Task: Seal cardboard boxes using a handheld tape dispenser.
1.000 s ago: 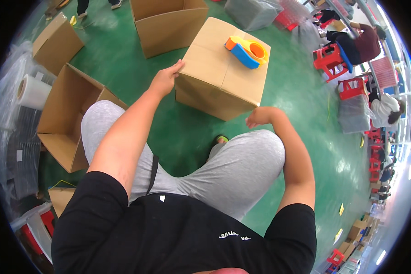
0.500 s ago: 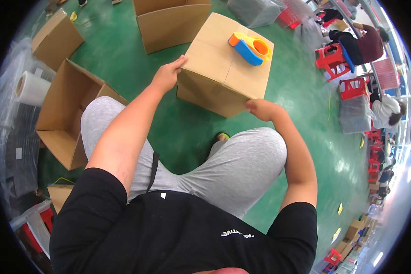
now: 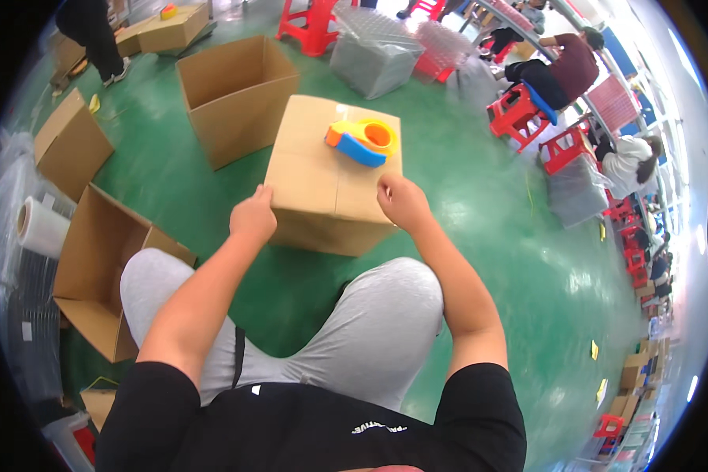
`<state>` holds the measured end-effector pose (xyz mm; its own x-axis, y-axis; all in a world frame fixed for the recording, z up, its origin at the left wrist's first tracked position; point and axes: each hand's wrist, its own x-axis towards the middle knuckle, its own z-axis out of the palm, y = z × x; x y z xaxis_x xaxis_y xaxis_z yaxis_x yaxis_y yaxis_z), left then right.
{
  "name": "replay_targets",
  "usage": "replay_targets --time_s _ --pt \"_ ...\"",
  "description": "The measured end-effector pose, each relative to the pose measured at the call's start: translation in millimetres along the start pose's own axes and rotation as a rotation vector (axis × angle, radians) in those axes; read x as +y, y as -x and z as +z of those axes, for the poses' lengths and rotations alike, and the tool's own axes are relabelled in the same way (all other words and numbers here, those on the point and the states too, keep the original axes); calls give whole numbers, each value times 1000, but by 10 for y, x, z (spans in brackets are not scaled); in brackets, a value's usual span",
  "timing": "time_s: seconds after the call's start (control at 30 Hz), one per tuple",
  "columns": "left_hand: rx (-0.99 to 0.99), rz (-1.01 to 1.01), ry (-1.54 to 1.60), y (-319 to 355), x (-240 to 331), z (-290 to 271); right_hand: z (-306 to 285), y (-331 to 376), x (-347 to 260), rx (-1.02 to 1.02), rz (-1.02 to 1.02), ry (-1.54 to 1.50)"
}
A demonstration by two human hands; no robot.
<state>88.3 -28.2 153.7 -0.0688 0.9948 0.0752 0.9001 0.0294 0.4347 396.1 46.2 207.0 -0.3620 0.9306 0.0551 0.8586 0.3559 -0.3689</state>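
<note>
A closed cardboard box [image 3: 303, 169] stands on the floor just beyond my knees. On its top lies a tape dispenser [image 3: 358, 149], blue and orange with a yellow ring. My left hand [image 3: 253, 216] is at the box's near left corner, fingers curled against its edge. Over the near right edge, my right hand [image 3: 403, 202] is closed, its fingertips drawn together close to the cardboard. Whatever those fingers may hold is too small or hidden to name.
Open cardboard boxes stand beyond [image 3: 236, 102] and at my left knee [image 3: 94, 267]. A roll of clear film [image 3: 43, 226] lies at far left. Red stools [image 3: 519, 114], seated people and wrapped bundles [image 3: 374, 63] line the right and back. Another person [image 3: 94, 35] stands far left.
The view has shifted, so the box appears lower and further left. My right hand has come off the near right corner and moved up along the right edge, its fingers curled. My left hand stays at the left.
</note>
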Motion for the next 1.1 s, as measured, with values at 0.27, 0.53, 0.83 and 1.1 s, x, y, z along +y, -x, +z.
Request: replay_targets --time_s 0.27,0.53,0.83,1.1 --pt "-868 172 -514 651 1158 -344 111 -93 135 151 -179 201" --pt "172 -103 -320 -514 -196 -117 160 -300 -239 305 -598 260" --pt "-95 -354 31 -766 -304 -137 221 -217 5 82 -170 -63" --pt "-24 -661 -70 -769 -381 -493 6 -168 374 406 103 -882"
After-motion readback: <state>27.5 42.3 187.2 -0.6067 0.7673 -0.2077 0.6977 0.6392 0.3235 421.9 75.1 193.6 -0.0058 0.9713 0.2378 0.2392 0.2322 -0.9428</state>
